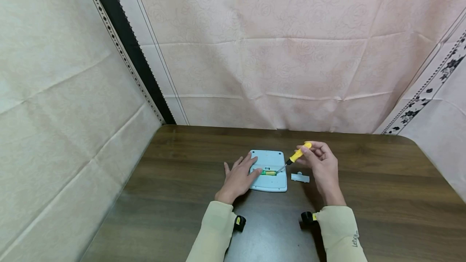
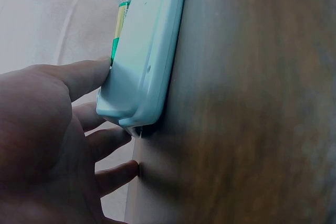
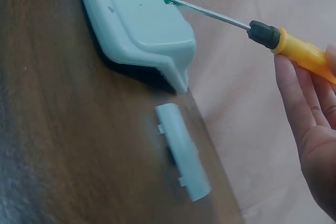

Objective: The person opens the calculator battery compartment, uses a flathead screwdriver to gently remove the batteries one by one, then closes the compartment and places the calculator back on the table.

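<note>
A dark brown, wood-grained surface with rounded far corners fills the lower part of the head view, a greyish sheen on its near middle. Behind it hangs creased pale-pink cloth with a faint rose pattern; more off-white cloth covers the left side, edged by a black band, and a black floral border slants down at right. Near the far middle of the surface lies a light-blue plastic rounded rectangular device, a green-and-yellow cylindrical battery in its slot. The left hand rests at the device's left edge, fingers spread apart, thumb by the battery's end. The right hand has its fingers clamped on a yellow-handled, black-collared metal screwdriver, its tip at the battery's right end. A light-blue plastic tabbed cover lies on the surface just right of the device.
</note>
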Demonstrator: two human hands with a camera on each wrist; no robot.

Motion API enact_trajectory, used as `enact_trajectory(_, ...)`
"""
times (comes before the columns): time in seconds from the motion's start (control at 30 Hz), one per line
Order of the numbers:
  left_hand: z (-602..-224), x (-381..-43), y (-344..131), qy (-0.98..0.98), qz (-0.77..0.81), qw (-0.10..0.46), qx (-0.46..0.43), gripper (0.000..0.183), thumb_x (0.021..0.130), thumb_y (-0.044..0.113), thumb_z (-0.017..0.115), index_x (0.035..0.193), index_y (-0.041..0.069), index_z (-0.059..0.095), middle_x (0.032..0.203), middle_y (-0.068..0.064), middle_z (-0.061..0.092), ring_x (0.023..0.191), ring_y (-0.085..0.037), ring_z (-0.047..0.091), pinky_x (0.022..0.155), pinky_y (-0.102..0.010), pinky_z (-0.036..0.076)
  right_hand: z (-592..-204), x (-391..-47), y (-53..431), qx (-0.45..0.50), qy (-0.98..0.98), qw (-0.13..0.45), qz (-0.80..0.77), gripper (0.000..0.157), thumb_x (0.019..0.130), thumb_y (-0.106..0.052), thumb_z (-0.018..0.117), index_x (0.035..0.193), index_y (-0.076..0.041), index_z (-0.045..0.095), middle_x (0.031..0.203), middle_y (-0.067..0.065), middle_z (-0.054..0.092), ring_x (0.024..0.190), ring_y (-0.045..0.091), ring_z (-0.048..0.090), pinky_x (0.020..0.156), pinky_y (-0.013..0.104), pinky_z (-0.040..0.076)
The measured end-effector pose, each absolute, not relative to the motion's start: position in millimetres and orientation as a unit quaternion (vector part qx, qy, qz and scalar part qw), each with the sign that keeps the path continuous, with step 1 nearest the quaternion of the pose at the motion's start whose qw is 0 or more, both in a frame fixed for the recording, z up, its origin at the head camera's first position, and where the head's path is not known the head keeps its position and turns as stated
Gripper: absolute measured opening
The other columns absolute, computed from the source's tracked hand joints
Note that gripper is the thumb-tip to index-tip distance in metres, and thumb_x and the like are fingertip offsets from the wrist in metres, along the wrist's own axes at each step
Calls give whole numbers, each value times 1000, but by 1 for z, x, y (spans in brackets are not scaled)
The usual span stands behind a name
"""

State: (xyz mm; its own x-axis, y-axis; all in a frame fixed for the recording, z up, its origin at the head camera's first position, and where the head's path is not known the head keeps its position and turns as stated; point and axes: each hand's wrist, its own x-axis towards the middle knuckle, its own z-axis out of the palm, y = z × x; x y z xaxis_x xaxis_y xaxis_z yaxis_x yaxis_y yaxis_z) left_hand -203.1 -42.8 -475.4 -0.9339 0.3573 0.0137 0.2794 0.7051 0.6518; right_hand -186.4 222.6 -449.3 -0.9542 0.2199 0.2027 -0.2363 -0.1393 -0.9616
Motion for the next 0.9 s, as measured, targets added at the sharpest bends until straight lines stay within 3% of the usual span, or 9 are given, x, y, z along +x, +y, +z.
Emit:
enact_trajectory(0.27, -474, -203, -42, 922, 343, 58, 170, 56, 112, 44, 51, 162, 19, 48, 173, -4, 31, 159, -36, 25, 118, -77, -5, -431, -181, 210, 66, -733, 193, 648, 34, 100, -9, 76, 126, 7, 61, 113, 17, 75, 90, 17, 73, 80, 34, 63)
enact_trajectory(0.57, -474, -203, -40, 925, 338, 57, 163, 56, 111, 45, 52, 161, 19, 49, 172, -4, 31, 158, -36, 26, 119, -77, -4, -413, -174, 183, 100, -835, 235, 487, 31, 95, -8, 81, 122, -6, 65, 102, 7, 73, 86, 20, 70, 77, 13, 55)
enact_trajectory(0.73, -475, -204, -40, 927, 336, 57, 158, 57, 111, 46, 53, 161, 20, 50, 172, -4, 32, 158, -36, 27, 119, -76, -4, -407, -171, 174, 109, -855, 241, 447, 31, 95, -7, 81, 121, -5, 65, 102, 7, 71, 89, 21, 71, 78, 13, 54)
enact_trajectory(0.9, -476, -205, -40, 927, 335, 56, 157, 56, 111, 46, 53, 161, 20, 50, 172, -4, 32, 158, -36, 27, 119, -77, -4, -408, -173, 170, 108, -858, 241, 440, 31, 95, -6, 81, 121, -5, 65, 102, 8, 71, 89, 22, 71, 79, 24, 60)
